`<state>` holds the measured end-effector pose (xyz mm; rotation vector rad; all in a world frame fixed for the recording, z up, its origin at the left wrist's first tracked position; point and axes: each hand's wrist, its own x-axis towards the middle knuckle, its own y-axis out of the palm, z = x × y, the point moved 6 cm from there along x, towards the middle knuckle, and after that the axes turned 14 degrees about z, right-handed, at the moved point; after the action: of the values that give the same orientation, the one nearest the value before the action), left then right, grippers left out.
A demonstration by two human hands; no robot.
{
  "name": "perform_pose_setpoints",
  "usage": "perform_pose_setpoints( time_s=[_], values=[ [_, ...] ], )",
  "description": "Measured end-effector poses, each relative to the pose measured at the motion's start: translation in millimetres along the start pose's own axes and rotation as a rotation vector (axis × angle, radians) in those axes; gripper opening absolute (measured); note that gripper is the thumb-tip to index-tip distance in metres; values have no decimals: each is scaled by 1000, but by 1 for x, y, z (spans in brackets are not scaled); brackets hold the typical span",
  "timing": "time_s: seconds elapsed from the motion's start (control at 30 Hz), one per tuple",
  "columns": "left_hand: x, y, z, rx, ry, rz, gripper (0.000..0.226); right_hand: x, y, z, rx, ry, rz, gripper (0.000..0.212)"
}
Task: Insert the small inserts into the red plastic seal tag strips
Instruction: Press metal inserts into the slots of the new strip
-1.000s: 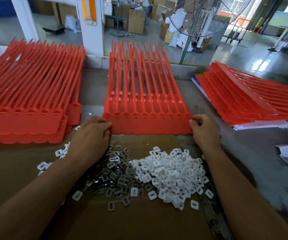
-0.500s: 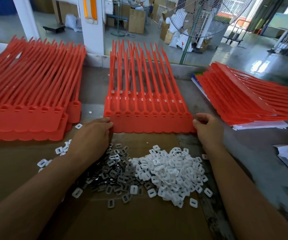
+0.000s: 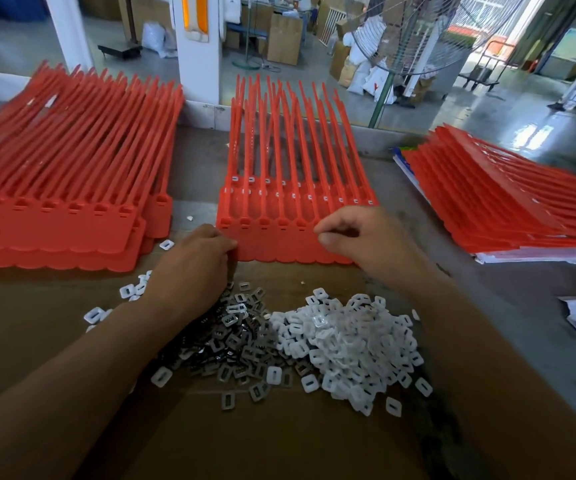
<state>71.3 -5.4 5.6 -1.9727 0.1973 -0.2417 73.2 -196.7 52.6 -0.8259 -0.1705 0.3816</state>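
Stack of red plastic seal tag strips lay centrally, near edge at both hands. Our left hand gripped its near-left corner; our right hand curled above the tag heads, and we could not tell whether it held anything. We counted three stacks and two heaps: white plastic inserts and grey metal inserts. Bare grey tabletop separated the central stack from the right-hand stack.

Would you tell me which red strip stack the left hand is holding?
The middle stack, directly ahead: the left hand holds its near left corner.
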Motion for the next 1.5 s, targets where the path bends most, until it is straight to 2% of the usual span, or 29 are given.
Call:
perform_pose_setpoints(
  time_s=[0.17,0.37,0.6,1.07,1.3,1.5],
  values=[
    [-1,-2,-2,-6,-4,16,31,18,43,41,-189,-54,309,10],
    [0,-3,-2,-13,10,49,30,33,78,53,-353,-36,422,19],
    [0,-2,-3,-30,27,60,30,39,85,55,-541,-44,369,22],
    [0,-2,-3,-18,12,46,30,42,89,45,-508,40,389,19],
    [-2,-3,-3,4,5,75,30,42,77,43,-241,31,341,14],
    [-1,-4,-4,60,-32,75,29,66,56,39,-40,60,181,14]
  ],
)
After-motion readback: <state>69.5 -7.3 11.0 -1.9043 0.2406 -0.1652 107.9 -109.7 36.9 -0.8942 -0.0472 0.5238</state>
